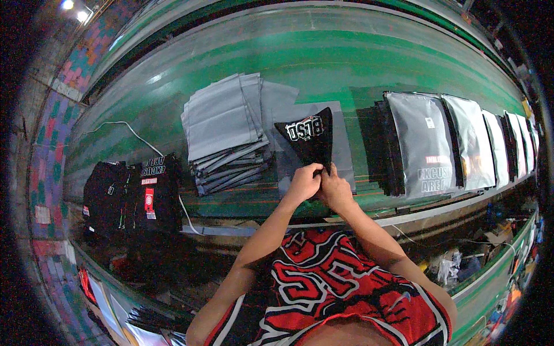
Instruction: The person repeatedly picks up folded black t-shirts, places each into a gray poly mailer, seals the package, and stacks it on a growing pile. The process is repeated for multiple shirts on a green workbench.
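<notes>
A black printed cloth garment [309, 136] fans out over a grey plastic bag [344, 151] on the green table. Its gathered near end is pinched between my left hand [306, 184] and my right hand [336, 188], which meet close together. White lettering with a red edge shows upside down on the cloth. To the left of it lies an untidy stack of grey plastic bags [225, 125]. My fingertips are partly hidden, and the view does not show whether the cloth is folded inside.
Filled grey bags [422, 147] stand in an overlapping row along the right. Folded black garments [158, 194] with red tags lie at the left edge, beside a white cord [125, 123]. The table's near edge [385, 216] runs before my body. Crumpled clear plastic [449, 268] lies below right.
</notes>
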{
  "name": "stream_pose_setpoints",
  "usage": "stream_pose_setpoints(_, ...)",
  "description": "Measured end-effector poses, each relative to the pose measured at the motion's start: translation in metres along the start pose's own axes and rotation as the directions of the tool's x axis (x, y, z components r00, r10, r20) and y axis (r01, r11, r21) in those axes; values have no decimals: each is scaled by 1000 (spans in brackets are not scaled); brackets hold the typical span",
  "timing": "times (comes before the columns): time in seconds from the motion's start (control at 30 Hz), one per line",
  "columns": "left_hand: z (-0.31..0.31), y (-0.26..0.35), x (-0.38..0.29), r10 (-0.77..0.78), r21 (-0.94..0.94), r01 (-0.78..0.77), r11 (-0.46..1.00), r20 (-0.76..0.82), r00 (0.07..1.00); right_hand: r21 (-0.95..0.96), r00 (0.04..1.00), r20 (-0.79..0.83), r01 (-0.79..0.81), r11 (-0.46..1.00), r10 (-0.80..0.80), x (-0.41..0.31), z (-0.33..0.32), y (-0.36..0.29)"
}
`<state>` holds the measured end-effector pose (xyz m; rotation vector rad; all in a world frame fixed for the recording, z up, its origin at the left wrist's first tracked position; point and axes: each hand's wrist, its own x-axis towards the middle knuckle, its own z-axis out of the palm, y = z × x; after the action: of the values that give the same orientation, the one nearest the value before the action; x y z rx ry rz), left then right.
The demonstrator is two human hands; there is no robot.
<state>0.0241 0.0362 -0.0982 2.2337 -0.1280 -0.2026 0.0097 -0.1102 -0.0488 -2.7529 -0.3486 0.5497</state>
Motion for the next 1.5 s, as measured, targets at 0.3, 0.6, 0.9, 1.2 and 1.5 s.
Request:
stream_pose_setpoints(0.3,-14,-48,-62,274,177,-272,946,16,962,89,967,-250,78,993,-54,11,31,42)
stream_pose_setpoints(0.6,-16,-80,-74,486,388,-512,766,172,857,152,930,-348,176,973,-114,11,37,50)
stream_pose_setpoints(0.9,-14,-92,-56,496,186,-536,824,220,840,254,933,-326,245,936,-155,-41,5,70)
stream_pose_setpoints(1.2,-38,-47,-30,460,492,-455,743,118,880,358,913,-299,378,854,-279,-132,-72,107)
stream_pose_setpoints(1.5,-44,-18,-18,573,80,-569,819,-54,818,493,974,77,148,857,-213,-162,-68,178)
